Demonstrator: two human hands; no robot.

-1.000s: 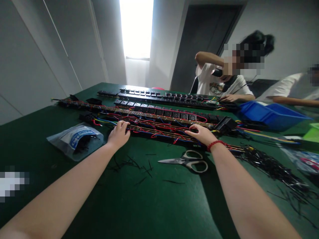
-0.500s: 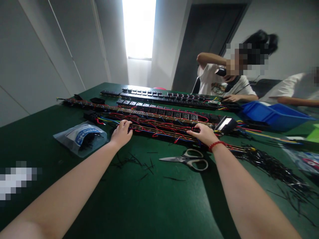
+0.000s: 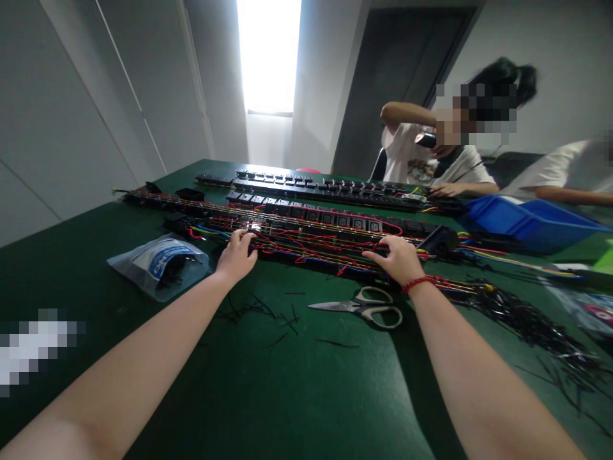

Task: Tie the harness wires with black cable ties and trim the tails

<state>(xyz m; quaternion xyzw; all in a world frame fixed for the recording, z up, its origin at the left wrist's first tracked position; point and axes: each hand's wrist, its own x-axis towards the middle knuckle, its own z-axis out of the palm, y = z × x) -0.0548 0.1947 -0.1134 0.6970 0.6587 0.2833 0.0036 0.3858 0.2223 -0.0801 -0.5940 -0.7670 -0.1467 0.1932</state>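
A long black strip wrapped with red, yellow and blue wires [image 3: 306, 246] lies across the green table [image 3: 287, 396]. My left hand [image 3: 236, 257] grips its near edge toward the left end, beside blue and yellow leads. Farther right, my right hand [image 3: 397, 257], below which a red bracelet circles the wrist, grips the same wired strip with the thumb on the near side. The fingertips of both hands are partly hidden behind the strip. Scissors [image 3: 357, 306] lie just in front of it, their blades pointing left. Black tie scraps [image 3: 261, 310] are scattered left of the scissors.
A plastic bag of black ties [image 3: 160, 265] lies at the left. Behind the wired strip are other socket strips [image 3: 306, 188]. On the right are a bundle of black ties [image 3: 522, 319] and a blue bin [image 3: 536, 220]. Across the table sits a person [image 3: 416, 147] holding a dark cup-like object.
The view has shifted slightly. The black part at the strip's right end has tilted and no longer shows its bright face. Both hands stay at nearly the same places on the strip.
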